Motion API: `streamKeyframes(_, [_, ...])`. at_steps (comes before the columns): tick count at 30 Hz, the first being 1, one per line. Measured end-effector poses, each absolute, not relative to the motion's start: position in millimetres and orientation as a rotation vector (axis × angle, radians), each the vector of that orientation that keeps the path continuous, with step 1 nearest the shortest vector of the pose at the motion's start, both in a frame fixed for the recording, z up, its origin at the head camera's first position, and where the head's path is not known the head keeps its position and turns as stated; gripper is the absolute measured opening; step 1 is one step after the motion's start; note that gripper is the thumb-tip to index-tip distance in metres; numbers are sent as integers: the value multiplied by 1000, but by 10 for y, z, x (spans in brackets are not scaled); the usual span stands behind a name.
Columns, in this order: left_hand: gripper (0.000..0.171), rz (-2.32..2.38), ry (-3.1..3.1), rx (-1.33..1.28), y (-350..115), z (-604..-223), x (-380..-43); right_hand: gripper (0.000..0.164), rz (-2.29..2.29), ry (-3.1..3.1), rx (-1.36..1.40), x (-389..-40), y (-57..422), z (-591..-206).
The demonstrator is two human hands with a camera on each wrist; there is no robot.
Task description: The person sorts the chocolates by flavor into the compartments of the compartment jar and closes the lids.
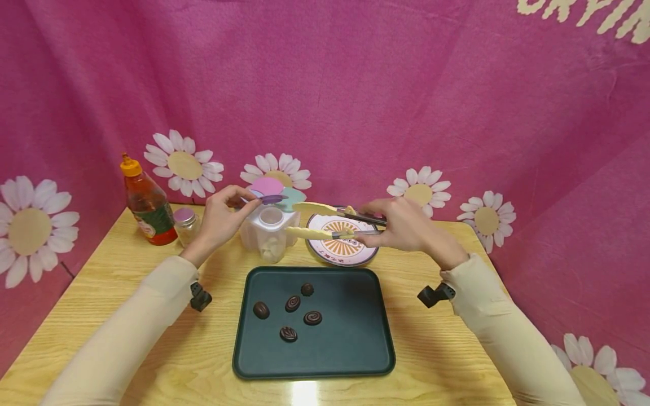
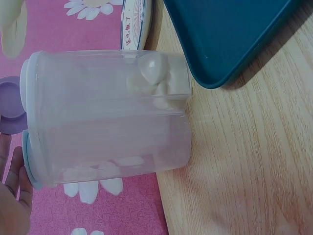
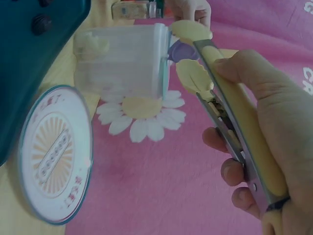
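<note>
A translucent container point(image 1: 250, 237) with several flip lids stands behind the tray, with whitish pieces point(image 2: 155, 73) at the bottom of one compartment. My left hand point(image 1: 223, 217) pinches the raised purple lid point(image 1: 274, 199) above an uncovered round opening point(image 1: 271, 215). In my right hand point(image 1: 406, 224) is a pair of tongs point(image 3: 247, 132) with cream-coloured tips, spread apart and holding nothing. Those tips point left, at the container's right side near its top. On the dark green tray point(image 1: 350, 338) lie several chocolates point(image 1: 312, 318), toward its left half.
A white patterned plate point(image 1: 342, 256) sits right of the container, below the tongs. At the back left stand a red sauce bottle point(image 1: 149, 206) with a yellow cap and a small jar point(image 1: 186, 225) with a pink lid. Pink flowered cloth point(image 1: 335, 101) hangs around the wooden table point(image 1: 198, 349).
</note>
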State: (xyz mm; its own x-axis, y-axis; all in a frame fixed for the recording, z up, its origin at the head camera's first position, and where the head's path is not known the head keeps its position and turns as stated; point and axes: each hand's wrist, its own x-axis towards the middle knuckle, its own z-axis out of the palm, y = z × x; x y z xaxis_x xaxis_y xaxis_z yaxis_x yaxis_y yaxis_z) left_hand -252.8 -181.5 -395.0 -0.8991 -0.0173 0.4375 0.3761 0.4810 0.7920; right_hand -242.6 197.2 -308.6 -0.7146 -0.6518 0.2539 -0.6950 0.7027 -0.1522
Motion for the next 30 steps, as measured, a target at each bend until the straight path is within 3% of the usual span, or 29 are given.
streamKeyframes(19, [18,-1377,-2326,-309,-1823,-3955,-2520,66,413,-2517,895,-1914,2749,-3654])
streamKeyframes(30, [21,-1395,-2358,-292,-1810,-3948,-2519,67,493,-2414,503,-1724,2981,-4312])
